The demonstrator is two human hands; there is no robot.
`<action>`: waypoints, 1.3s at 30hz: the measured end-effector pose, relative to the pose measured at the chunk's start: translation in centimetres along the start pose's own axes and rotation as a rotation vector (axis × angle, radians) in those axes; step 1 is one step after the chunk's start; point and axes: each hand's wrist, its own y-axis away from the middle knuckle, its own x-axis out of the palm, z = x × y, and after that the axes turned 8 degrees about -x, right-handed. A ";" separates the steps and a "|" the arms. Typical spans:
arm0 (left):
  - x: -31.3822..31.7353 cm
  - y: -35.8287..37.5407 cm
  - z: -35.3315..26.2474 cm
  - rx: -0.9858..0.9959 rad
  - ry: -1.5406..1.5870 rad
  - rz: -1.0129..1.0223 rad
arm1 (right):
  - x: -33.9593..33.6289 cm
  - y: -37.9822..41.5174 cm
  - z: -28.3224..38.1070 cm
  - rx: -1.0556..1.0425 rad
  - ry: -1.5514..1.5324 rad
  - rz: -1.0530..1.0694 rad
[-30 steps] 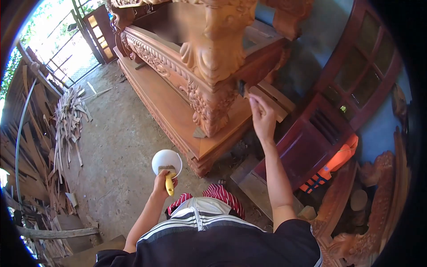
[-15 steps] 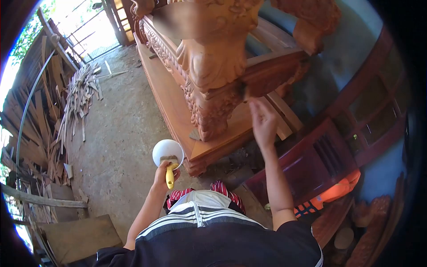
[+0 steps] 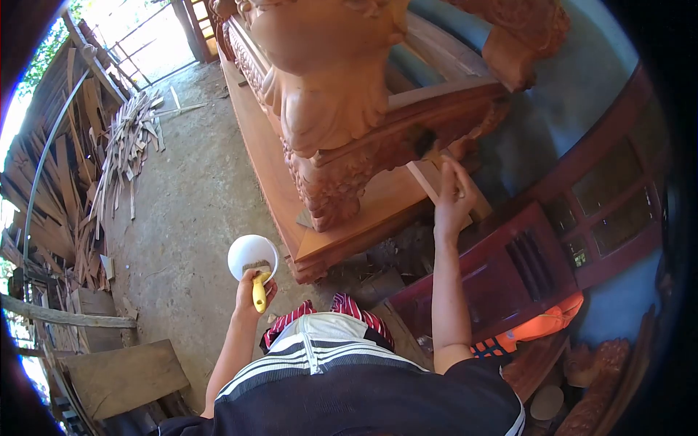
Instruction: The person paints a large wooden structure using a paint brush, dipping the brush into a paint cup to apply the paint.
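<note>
My left hand [image 3: 251,292] is closed on the rim of a white tub [image 3: 243,254]. A yellow-handled paintbrush [image 3: 259,291] lies across that rim, its bristles inside the tub; what the tub contains cannot be made out. Pinched in my right hand [image 3: 455,196] is a second paintbrush [image 3: 424,143] with dark bristles, partly blurred against the wood. Its bristles are at the carved lower rail [image 3: 396,142] of a large reddish-brown wooden furniture piece. A rounded carved leg [image 3: 320,109] stands to the left of that brush.
The carved piece stands on a wide wooden base [image 3: 254,152]. Scrap strips [image 3: 123,145] and boards [image 3: 69,145] are heaped at the left. A dark red panelled door [image 3: 502,265] leans at the right, near an orange item [image 3: 545,322]. A flat board [image 3: 127,378] lies lower left.
My right hand has moved right along the rail with the dark-bristled brush. The tub and my left hand have shifted slightly left in view, as the camera view has moved too.
</note>
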 end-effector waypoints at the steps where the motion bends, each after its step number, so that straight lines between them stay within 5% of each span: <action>1: 0.0 0.0 0.2 -0.004 0.001 -0.002 | 0.0 -0.3 -0.3 0.080 -0.049 -0.120; 3: 0.3 -0.2 0.3 -0.024 -0.013 -0.016 | 0.3 0.0 -0.5 0.157 -0.097 -0.244; 6: 0.7 -0.4 0.4 -0.041 -0.003 -0.039 | 2.9 3.2 2.8 0.063 -0.225 0.051; 9: 1.2 -0.4 0.3 -0.039 -0.012 -0.023 | 3.9 4.9 4.9 0.205 -0.407 0.299; 12: 1.7 -0.1 -0.2 -0.036 -0.010 -0.008 | 3.7 3.8 4.1 0.093 -0.303 0.367; 15: 1.8 -0.2 -0.4 -0.020 0.022 -0.002 | 2.1 0.9 0.1 0.209 -0.321 0.016; 19: 1.7 0.3 -0.4 0.006 0.055 -0.027 | -1.6 -3.6 -4.7 0.079 -0.037 -0.236; 21: 1.1 0.2 -0.4 0.003 0.055 -0.041 | -1.5 -4.0 -5.4 0.285 -0.209 -0.381; 28: 0.2 -0.3 -0.3 -0.048 0.132 0.003 | 3.1 3.8 2.7 0.172 -0.362 0.289; 31: 1.0 -0.3 -0.2 -0.057 0.135 0.000 | 2.5 3.1 3.6 0.182 -0.421 0.402; 35: 1.7 -0.1 -0.3 -0.067 0.128 0.057 | 1.7 1.6 0.5 0.293 -0.392 0.047; 39: 2.1 0.2 0.0 -0.065 0.155 0.000 | 2.9 4.2 1.9 0.145 -0.230 0.135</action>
